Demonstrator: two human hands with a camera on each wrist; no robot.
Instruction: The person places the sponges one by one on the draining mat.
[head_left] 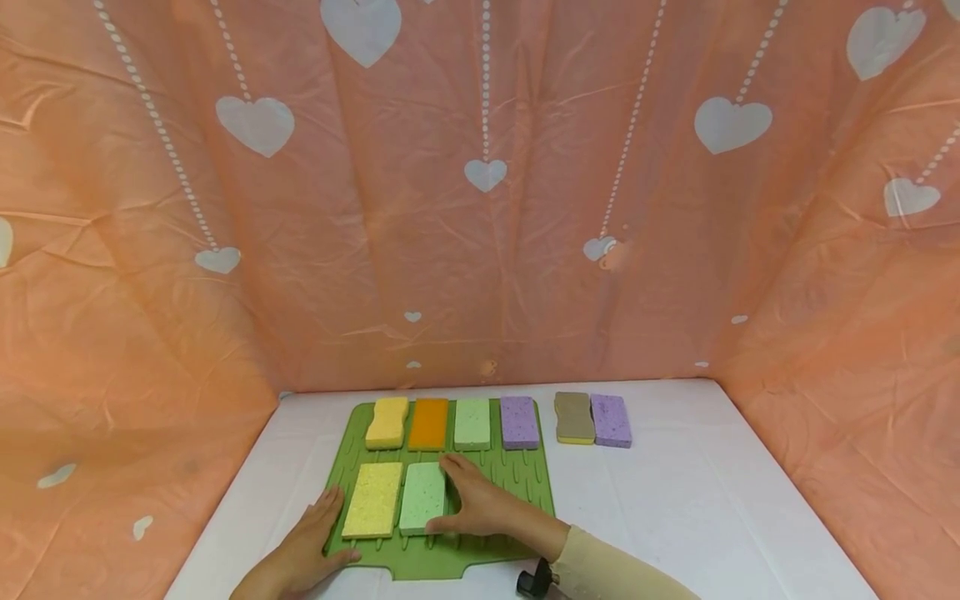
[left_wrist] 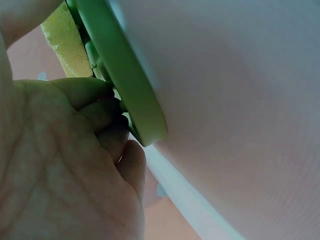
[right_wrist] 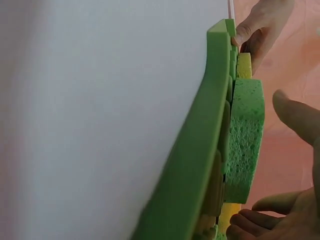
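A green ridged mat (head_left: pixel 429 568) lies on the white table. My left hand (head_left: pixel 303 542) rests at its left edge, thumb spread from the fingers; the left wrist view shows the fingertips against the mat's rim (left_wrist: pixel 135 95). Beside that hand, a speckled yellow sponge (head_left: pixel 372 500) lies flat on the mat. Just right of it is a light green sponge (head_left: pixel 423 498). My right hand (head_left: pixel 480 504) is at this green sponge's right side, thumb near and fingers far. In the right wrist view the thumb (right_wrist: pixel 295 112) stands apart from the green sponge (right_wrist: pixel 245 145).
Along the mat's back lie a wavy yellow sponge (head_left: pixel 387 423), an orange one (head_left: pixel 428 424), a light green one (head_left: pixel 472 423) and a purple one (head_left: pixel 519 422). Off the mat, right, sit a grey-topped sponge (head_left: pixel 574 417) and another purple sponge (head_left: pixel 611 420). A peach heart-patterned curtain (head_left: pixel 420 233) surrounds the table.
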